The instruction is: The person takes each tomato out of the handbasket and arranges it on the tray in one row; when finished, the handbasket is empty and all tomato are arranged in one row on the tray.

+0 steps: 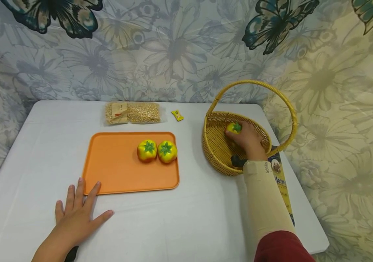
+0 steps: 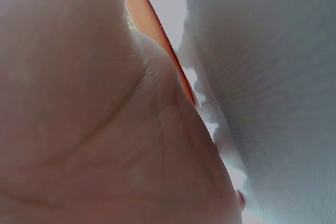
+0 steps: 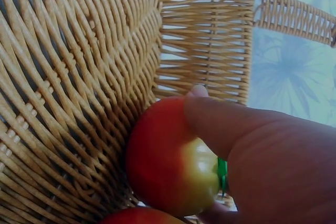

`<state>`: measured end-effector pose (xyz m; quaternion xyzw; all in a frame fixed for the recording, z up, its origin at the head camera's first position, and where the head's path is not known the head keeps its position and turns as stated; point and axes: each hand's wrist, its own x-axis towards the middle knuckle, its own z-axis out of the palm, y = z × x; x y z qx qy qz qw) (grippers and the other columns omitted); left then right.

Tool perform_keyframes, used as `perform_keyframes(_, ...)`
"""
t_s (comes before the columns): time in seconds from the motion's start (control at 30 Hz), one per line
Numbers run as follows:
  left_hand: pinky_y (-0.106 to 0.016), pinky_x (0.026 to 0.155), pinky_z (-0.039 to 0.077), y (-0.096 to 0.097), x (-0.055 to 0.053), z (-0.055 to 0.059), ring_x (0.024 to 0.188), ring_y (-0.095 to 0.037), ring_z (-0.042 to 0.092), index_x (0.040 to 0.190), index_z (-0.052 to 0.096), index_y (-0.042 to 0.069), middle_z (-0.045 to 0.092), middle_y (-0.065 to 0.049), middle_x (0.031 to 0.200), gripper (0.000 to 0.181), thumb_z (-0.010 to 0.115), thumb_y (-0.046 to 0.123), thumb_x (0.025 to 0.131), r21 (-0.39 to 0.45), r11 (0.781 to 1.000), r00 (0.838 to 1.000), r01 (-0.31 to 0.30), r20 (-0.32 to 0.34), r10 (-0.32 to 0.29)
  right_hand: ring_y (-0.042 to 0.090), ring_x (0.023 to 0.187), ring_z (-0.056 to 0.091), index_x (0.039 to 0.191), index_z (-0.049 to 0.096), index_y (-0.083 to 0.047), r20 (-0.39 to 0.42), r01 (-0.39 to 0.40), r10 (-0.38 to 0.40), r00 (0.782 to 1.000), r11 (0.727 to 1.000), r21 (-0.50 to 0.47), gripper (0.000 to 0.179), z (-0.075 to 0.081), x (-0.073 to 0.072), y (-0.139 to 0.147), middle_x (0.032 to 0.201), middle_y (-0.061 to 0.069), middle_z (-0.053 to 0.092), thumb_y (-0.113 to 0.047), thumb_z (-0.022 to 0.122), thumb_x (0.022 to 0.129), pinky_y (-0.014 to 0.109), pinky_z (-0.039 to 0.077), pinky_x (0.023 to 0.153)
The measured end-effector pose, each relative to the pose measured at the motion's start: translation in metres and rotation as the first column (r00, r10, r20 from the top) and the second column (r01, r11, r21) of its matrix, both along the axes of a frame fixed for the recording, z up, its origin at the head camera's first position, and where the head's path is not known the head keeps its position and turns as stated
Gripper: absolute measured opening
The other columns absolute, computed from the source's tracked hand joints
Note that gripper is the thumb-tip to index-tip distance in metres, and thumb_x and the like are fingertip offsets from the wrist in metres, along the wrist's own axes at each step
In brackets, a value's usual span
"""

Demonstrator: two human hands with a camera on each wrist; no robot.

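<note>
My right hand [image 1: 246, 138] reaches into a yellow wicker basket [image 1: 214, 154] and grips a toy persimmon [image 1: 233, 127], yellow and red with a green leafy top. In the right wrist view the thumb lies along the held persimmon [image 3: 163, 158], which is close to the woven wall. Part of another red fruit [image 3: 140, 216] shows below it. My left hand [image 1: 75, 222] lies with fingers spread, fingertips at the near left corner of an orange tray [image 1: 114, 163]. Two similar persimmons [image 1: 147, 150] sit side by side at the tray's right end.
Behind the tray lies a clear bag of pale grains or beans [image 1: 143, 112], with a small yellow wrapped sweet [image 1: 177, 115] beside it. The basket's tall handle [image 1: 293, 120] arches over its right side. A yellow and dark packet [image 1: 283, 182] lies partly under the right forearm.
</note>
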<state>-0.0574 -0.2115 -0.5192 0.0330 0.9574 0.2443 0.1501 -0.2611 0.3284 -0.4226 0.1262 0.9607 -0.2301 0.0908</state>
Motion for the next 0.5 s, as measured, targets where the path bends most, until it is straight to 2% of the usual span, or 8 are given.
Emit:
perform_keyframes(0.3, -0.08, 0.104, -0.025, 0.0015, 0.0019, -0.0006, 0.15, -0.054, -0.03, 0.17, 0.012, 0.012, -0.034, -0.023, 0.167, 0.113, 0.058, 0.08, 0.092, -0.004, 1.0, 1.0, -0.003, 0.019, 0.003, 0.055, 0.138, 0.039, 0.168, 0.022, -0.004, 0.006, -0.014, 0.013, 1.0, 1.0, 0.028, 0.092, -0.0028, 0.0003, 0.0013, 0.161, 0.034, 0.03, -0.057, 0.061, 0.103, 0.081, 0.014, 0.111)
perform_keyframes(0.5, -0.078, 0.104, -0.028, 0.0007, 0.0, 0.0017, 0.15, -0.052, -0.032, 0.171, 0.009, 0.015, -0.034, -0.022, 0.168, 0.11, 0.057, 0.078, 0.095, 0.02, 1.0, 1.0, 0.004, 0.005, -0.004, 0.052, 0.136, 0.043, 0.166, 0.028, -0.003, -0.089, 0.016, -0.015, 0.996, 1.0, 0.019, 0.091, -0.0012, -0.0009, 0.0016, 0.159, 0.032, 0.038, -0.06, 0.06, 0.102, 0.077, 0.019, 0.11)
